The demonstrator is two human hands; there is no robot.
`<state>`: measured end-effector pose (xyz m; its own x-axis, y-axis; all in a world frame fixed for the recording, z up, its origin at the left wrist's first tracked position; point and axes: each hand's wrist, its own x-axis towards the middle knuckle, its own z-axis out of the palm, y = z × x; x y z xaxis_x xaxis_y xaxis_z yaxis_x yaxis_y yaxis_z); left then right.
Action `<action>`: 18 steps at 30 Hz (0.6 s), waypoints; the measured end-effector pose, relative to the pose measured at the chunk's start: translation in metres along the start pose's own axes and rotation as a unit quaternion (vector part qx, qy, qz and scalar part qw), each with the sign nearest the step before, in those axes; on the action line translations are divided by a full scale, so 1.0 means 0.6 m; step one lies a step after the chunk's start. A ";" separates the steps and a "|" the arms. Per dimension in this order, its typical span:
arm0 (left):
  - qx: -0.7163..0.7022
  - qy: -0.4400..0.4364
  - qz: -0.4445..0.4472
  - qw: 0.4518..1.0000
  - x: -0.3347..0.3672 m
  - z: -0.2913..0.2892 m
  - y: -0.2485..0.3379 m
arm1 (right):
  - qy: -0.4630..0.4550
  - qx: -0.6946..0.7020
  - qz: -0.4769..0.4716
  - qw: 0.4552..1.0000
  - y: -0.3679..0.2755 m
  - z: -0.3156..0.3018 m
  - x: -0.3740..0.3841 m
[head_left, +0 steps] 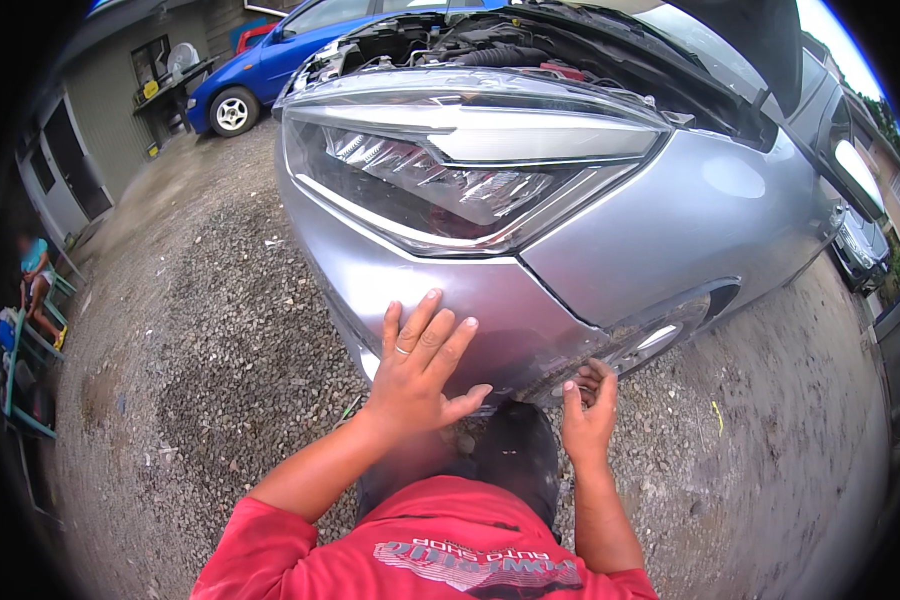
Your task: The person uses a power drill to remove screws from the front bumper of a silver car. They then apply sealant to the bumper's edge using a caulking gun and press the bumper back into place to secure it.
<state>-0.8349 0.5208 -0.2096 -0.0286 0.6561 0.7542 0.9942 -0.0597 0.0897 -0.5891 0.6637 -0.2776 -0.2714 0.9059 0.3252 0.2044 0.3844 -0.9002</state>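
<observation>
A silver car's front bumper corner (420,290) stands right in front of me, below a large headlight (450,180). My left hand (422,365) is over the bumper, its palm toward the painted surface and its fingers spread, with a ring on one finger. It seems to rest on the bumper. Beside the bumper's wheel-arch edge is my right hand (590,408). Its fingers are loosely bent, the thumb stands apart, and no object shows in it; whether it touches the edge I cannot tell. A thin seam separates the bumper from the silver fender (670,220).
The engine bay (470,45) lies uncovered under the raised hood (755,45). Gravel (240,330) surrounds the car. A blue car (290,45) is parked behind at left, and a person (38,285) sits at the far left. Another car (858,250) stands at right.
</observation>
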 end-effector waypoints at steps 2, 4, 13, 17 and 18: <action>-0.004 -0.003 -0.001 1.000 0.000 0.002 -0.001 | 0.001 -0.022 -0.040 0.999 -0.016 -0.002 0.002; -0.004 -0.005 0.000 1.000 0.000 0.002 -0.001 | 0.003 -0.041 -0.089 0.995 -0.035 -0.002 0.003; 0.016 -0.028 -0.008 0.999 0.012 -0.004 0.004 | -0.060 -0.056 -0.348 0.934 -0.177 0.014 0.038; 0.027 -0.035 -0.018 0.999 0.014 -0.002 0.007 | -0.095 -0.043 -0.412 0.905 -0.227 0.036 0.058; 0.029 -0.037 -0.020 0.999 0.013 -0.002 0.007 | -0.105 -0.034 -0.415 0.903 -0.232 0.043 0.061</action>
<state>-0.8311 0.5249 -0.2028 -0.0629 0.7105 0.7009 0.9968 0.0103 0.0790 -0.6518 0.6386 -0.1481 -0.5294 0.2486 0.8111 -0.0965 0.9323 -0.3487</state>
